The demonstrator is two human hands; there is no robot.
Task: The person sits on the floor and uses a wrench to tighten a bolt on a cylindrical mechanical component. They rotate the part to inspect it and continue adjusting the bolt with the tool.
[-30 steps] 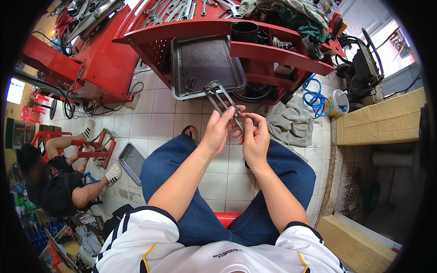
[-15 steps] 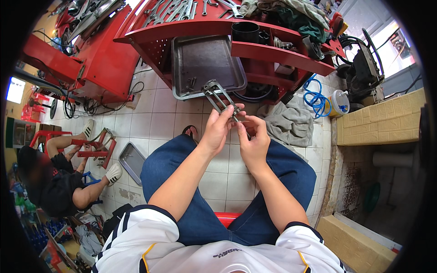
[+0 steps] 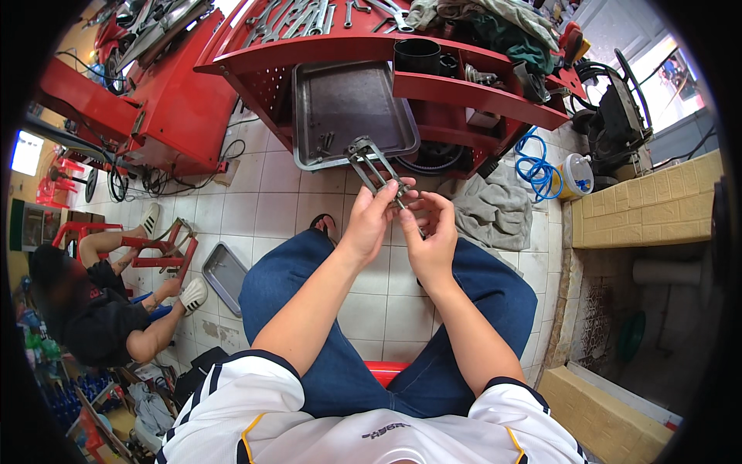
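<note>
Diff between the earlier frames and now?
The right hand shifted slightly left, bringing its thumb to the lower end of the thin rod; how firmly it grips isn't clear. At far left, the co-worker's nearer hand moved down and right, closer to the lower white shoe.

Unchanged: left hand holding the metal tool, large tray.

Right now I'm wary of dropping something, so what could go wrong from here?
The metal tool could slip, as only the left hand and right hand seem to support it. If dropped, it might hit the sandalled foot nearby. Its far end, which overlaps the tray in view, might knock against it.
</note>
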